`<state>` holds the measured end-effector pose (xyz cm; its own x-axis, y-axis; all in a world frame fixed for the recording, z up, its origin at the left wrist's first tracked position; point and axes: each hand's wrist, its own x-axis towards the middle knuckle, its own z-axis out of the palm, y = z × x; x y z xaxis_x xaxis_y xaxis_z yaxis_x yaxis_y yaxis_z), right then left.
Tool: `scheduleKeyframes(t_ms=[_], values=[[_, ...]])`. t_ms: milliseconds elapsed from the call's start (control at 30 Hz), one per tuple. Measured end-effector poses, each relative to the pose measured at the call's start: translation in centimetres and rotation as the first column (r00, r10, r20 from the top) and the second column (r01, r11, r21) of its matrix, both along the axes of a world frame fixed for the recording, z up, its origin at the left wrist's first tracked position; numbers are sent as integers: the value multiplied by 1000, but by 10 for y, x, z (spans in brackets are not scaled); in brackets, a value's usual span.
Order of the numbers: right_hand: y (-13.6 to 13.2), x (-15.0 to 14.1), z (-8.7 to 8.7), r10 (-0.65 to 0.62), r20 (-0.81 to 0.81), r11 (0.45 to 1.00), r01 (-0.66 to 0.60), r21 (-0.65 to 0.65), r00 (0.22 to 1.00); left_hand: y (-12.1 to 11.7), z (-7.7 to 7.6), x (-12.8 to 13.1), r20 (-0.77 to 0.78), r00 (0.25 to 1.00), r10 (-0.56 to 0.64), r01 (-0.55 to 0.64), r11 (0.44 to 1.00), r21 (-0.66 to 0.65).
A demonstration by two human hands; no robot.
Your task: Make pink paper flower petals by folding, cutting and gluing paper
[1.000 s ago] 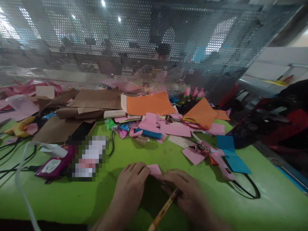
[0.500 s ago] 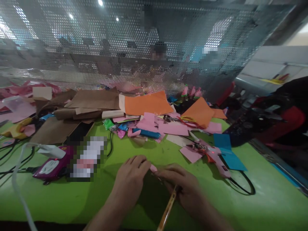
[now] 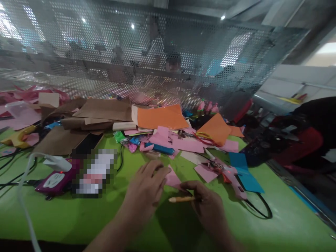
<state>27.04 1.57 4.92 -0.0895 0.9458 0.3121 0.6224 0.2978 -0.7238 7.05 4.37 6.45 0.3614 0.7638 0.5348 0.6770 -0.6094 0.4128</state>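
A small piece of pink paper is stretched between my two hands, just over the green table. My left hand pinches its upper left side between thumb and fingers. At its lower right corner, the fingertips of my right hand are closed on the paper. That same hand also keeps a slim yellow-brown stick, like a pencil, against its palm, blunt pale end pointing left. Right of my hands lies a pink hot glue gun with a small red light.
Blue paper lies beside the glue gun and its black cord. Orange paper, brown sheets and pink scraps cover the back, before a perforated metal screen. At left are a purple power strip, a white plug and cables.
The pink paper now shows as a larger flat piece between my hands. The pencil-like stick has swung from pointing toward me to lying sideways. My right hand has moved slightly right.
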Motion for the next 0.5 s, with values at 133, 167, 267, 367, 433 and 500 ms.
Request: scheduleKeyframes(t_ms=[133, 167, 267, 367, 433, 500], values=[[-4, -6, -1, -48, -20, 999, 47, -12, 999, -19, -27, 4, 50, 998, 49, -49, 999, 7], [-5, -8, -1, -43, -36, 999, 43, -18, 998, -22, -33, 6, 49, 996, 68, -68, 998, -1], [-8, -14, -6, 9, -106, 996, -18, -82, 994, -28, -43, 9, 62, 991, 121, -121, 993, -8], [-11, -16, -15, 30, -109, 987, -46, -152, 994, -27, -49, 8, 39, 992, 123, -124, 992, 21], [-12, -16, -21, 29, -93, 983, -45, -177, 995, -26, -53, 6, 7, 992, 122, -122, 991, 59], [-12, -15, -23, 41, -78, 978, -56, -202, 996, -26, -57, 4, -40, 991, 125, -122, 990, 76]])
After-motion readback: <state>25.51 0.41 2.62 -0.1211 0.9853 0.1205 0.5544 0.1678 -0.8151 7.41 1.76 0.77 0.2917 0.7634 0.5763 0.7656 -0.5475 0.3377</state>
